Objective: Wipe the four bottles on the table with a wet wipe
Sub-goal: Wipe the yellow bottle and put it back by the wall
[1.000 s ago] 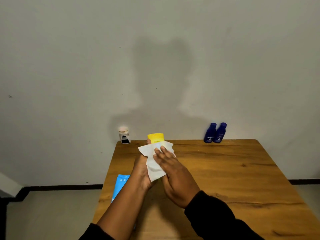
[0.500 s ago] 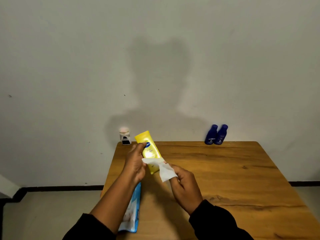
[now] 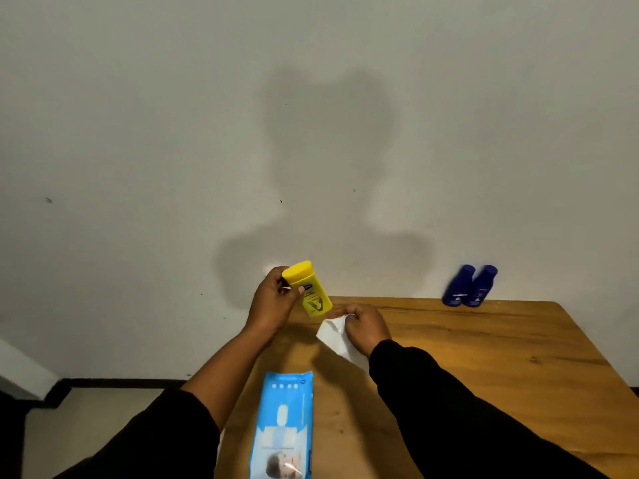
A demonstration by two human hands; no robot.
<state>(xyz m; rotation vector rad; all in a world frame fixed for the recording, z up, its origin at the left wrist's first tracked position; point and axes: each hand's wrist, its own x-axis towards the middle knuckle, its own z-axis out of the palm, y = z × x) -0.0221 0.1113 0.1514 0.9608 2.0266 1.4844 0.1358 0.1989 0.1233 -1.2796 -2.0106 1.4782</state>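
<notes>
Standing against a plain pale wall [image 3: 138, 133], the wooden table [image 3: 484, 357] fills the lower right part of the view. Its top is warm brown with dark grain lines and some small knots, and its far edge touches the wall. The wall carries a large soft shadow of the person in the middle and a few tiny dark marks. At the lower left a black skirting strip [image 3: 121, 383] runs along the bottom of the wall, and under it a pale floor [image 3: 86, 426] is visible.

The left hand [image 3: 273, 305] is raised above the far left corner of the table and is closed around a yellow bottle [image 3: 307, 288], with thumb and fingers on its upper part. The bottle is tilted, its flat yellow end pointing up and to the left, and it does not touch the table. A small pale spot shows just behind this hand; it may be another container, but it is too hidden to tell.

The right hand [image 3: 366, 326] is low over the table, just right of the bottle, and its fingers are curled closed on a white wet wipe [image 3: 337, 338], which hangs down toward the wrist. The wipe is near the bottle but apart from it.

Two dark blue bottles [image 3: 470, 286] stand side by side, touching, at the far right edge by the wall. A blue wipes pack [image 3: 283, 426] lies flat on the near left part of the table. Both arms wear black sleeves [image 3: 466, 426].
</notes>
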